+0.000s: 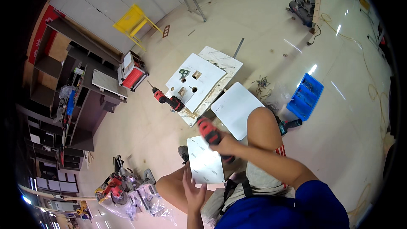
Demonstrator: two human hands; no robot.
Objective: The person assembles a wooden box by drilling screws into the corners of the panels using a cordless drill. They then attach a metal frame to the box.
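Right hand: the right hand (226, 145) is wrapped around a red-and-black cordless drill (209, 131), fingers closed about its grip; the drill is blurred, and its tip cannot be made out.
Held drill's place: over the upper right corner of the small white panel, nose toward the upper left; whether it touches the panel, I cannot tell.
Left hand: the left hand (194, 193) lies at the panel's lower left corner, thumb and fingers spread; whether they grip it or only steady it, I cannot tell.
Small white panel: this glossy rectangular panel (205, 161) is in front of the seated person, between the knees, with short marks across its face.
Rounded panel: a white panel with rounded corners (236, 108) lies beside the person's right knee.
Work boards: a white board with cut holes (206, 80) lies on a marbled board (229, 64); a small green piece (184, 73) sits near the holes.
Second drill: another red-and-black drill (159, 95) lies at the boards' left edge.
Right side: a blue divided tray (294, 106) stands near a teal-and-black power tool (292, 124).
Farther off: a yellow folding chair (130, 19), a red-and-grey tool case (133, 75) and dark shelving (47, 64).
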